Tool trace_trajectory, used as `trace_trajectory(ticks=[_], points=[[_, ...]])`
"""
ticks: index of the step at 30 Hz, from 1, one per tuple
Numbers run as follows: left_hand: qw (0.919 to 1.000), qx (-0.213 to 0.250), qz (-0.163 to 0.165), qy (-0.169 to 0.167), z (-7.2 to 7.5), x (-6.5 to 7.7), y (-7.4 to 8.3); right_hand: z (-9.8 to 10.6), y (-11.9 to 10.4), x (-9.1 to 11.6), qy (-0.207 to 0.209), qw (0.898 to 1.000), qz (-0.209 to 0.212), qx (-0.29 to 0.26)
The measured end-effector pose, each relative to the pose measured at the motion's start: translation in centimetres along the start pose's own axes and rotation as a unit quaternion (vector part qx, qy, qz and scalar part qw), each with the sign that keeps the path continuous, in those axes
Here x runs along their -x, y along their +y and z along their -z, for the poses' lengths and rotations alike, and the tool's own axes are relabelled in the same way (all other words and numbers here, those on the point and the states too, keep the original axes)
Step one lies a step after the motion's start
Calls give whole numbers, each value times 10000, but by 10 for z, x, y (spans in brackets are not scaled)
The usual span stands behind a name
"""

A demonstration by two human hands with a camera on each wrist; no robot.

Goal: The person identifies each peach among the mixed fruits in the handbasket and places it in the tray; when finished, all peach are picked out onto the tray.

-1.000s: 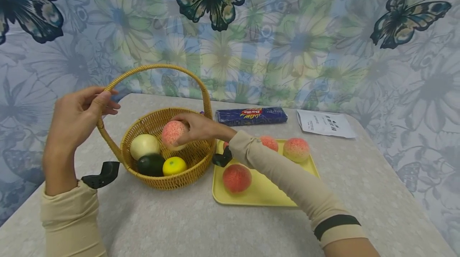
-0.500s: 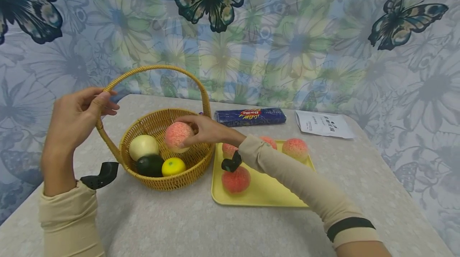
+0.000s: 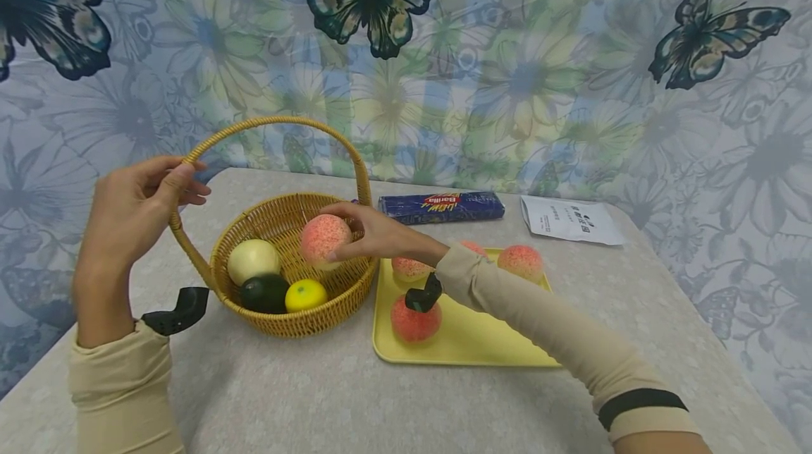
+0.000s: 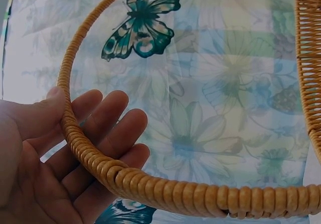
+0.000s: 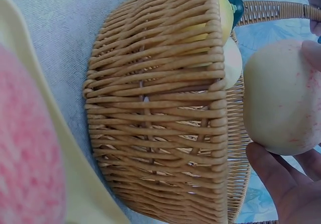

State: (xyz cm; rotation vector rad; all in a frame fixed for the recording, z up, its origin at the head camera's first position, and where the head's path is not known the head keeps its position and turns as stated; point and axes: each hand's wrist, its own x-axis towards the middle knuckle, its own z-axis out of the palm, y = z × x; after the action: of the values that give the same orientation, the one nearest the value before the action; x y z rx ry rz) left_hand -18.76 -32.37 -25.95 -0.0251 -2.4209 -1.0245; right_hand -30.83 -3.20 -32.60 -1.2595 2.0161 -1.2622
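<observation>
My left hand pinches the arched handle of a wicker basket between thumb and fingers on its left side. A pink-speckled peach is in my right hand, gripped over the basket's right half; its pale underside faces the right wrist view. Inside the basket lie a pale round fruit, a dark green avocado-shaped fruit and a yellow lemon-like fruit. Several more peaches rest on a yellow tray right of the basket, partly hidden by my right forearm.
Behind the tray lies a dark blue Barilla pasta packet. A white printed pouch is at the table's back right. A butterfly-patterned curtain hangs along the table's rear edge.
My right hand, holding the peach, has moved a little to the right within the basket's opening. The left hand keeps its grip on the handle.
</observation>
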Motion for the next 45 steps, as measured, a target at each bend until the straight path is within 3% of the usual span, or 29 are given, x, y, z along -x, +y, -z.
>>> trace_trajectory(ticks=[11, 20, 35, 45], points=[[10000, 1, -51, 28, -1, -1, -1, 5, -8, 14, 186, 9990, 156, -377], [9999, 2, -79, 77, -2, 3, -1, 8, -9, 28, 247, 9988, 251, -351], [9999, -25, -75, 106, -2, 12, 2, 4, 0, 61, 439, 9957, 183, -791], [9999, 16, -73, 105, -3, 11, 2, 7, 1, 84, 653, 9959, -93, -618]])
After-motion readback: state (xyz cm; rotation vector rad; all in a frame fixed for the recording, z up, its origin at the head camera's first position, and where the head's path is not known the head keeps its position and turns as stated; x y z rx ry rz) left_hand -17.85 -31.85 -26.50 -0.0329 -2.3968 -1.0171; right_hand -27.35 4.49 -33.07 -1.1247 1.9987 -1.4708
